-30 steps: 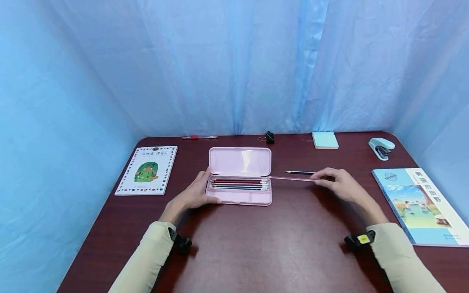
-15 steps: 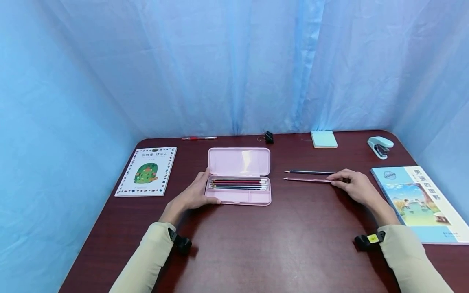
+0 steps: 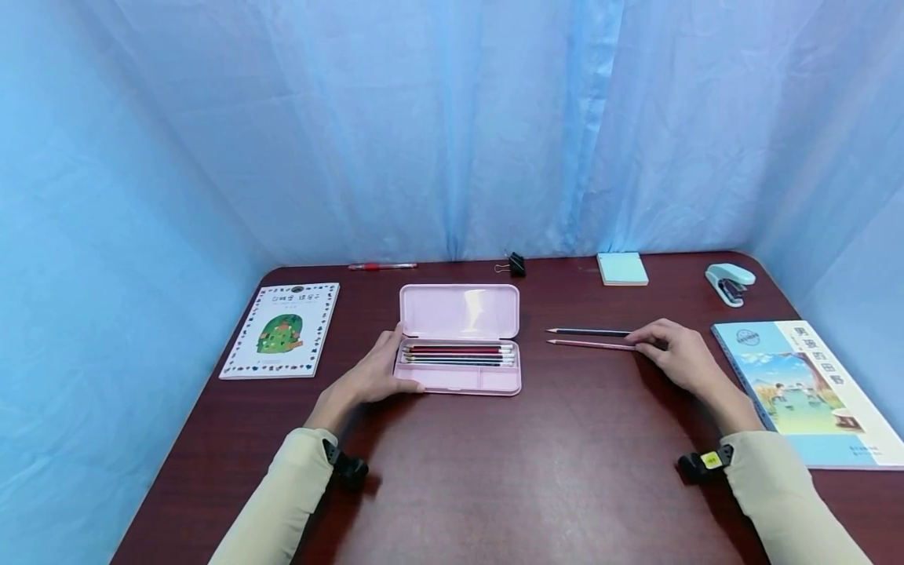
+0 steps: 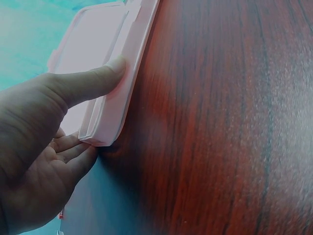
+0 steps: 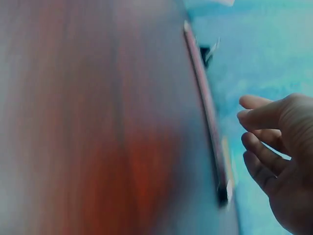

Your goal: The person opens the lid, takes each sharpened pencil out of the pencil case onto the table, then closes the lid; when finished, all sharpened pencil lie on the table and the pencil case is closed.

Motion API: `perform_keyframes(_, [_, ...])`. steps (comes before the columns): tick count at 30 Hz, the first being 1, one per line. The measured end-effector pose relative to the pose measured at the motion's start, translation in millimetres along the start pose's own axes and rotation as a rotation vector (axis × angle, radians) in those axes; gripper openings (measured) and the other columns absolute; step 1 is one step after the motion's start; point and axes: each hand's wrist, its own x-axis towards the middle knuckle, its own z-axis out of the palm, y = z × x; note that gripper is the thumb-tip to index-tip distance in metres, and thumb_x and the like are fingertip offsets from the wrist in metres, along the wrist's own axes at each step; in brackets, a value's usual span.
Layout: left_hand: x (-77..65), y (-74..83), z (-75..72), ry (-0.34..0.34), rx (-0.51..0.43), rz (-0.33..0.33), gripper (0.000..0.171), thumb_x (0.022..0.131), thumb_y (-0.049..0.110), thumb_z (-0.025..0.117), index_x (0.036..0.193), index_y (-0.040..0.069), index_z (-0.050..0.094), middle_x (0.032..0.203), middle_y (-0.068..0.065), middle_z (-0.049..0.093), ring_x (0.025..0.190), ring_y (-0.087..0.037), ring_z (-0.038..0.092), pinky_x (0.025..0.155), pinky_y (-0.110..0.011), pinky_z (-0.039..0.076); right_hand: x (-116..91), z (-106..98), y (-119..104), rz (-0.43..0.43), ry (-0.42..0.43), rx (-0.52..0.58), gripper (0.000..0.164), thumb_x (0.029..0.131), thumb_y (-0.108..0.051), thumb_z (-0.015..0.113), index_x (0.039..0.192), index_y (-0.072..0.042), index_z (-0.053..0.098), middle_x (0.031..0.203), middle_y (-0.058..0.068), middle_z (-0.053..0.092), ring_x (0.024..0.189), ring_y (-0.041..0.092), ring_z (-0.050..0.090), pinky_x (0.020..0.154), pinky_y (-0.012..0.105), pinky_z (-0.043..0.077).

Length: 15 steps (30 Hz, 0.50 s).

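Observation:
A pink pencil case (image 3: 431, 380) lies with its lid up in the head view, several pencils (image 3: 459, 355) lined up in its long compartment. My left hand (image 3: 376, 372) holds the case's left end, thumb (image 4: 100, 81) on the front edge and fingers round the back. To the right of the case lie a pink pencil (image 3: 586, 344) and, behind it, a dark pencil (image 3: 586, 331), both tips pointing left. My right hand (image 3: 671, 353) is over their right ends, fingers loosely bent. In the right wrist view its fingers stand apart from the pink pencil, holding nothing.
A white booklet (image 3: 282, 329) is on the left, a larger blue book (image 3: 798, 392) on the right. Along the back edge are a red pen (image 3: 381, 266), a black binder clip (image 3: 517, 265), a sticky-note pad (image 3: 623, 269) and a mint stapler (image 3: 730, 282). Blue curtains (image 3: 452, 125) surround the table.
My right hand has moved right, away from the case, and let go of the pink pencil, which now lies in front of the dark one. My left hand has stayed on the case.

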Motion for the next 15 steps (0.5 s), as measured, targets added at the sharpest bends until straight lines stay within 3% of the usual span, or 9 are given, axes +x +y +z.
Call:
perform_keyframes(6, [-0.8,-1.3,-1.0,0.005,-0.009,0.006,0.115,0.068,0.044,0.078,0.149,0.012,0.003,0.139,-0.012,0.027,0.123,-0.023,0.034,0.104,-0.042,0.029,26,17,-52,-0.124,0.014,0.07,0.024,0.081,0.0,0.066,0.101,-0.012,0.069,0.098,0.001,0.061,0.089,0.019,0.056,0.076,0.04,0.042])
perform_keyframes(15, [0.2,-1.9,1.3,-0.006,0.001,-0.006,0.115,0.069,0.044,0.078,0.149,0.014,0.001,0.14,-0.01,0.026,0.123,-0.022,0.033,0.104,-0.041,0.029,50,84,-130,-0.29,-0.186,0.184,0.028,0.083,-0.007,0.065,0.111,-0.009,0.064,0.109,0.003,0.059,0.102,0.02,0.054,0.089,0.04,0.042])
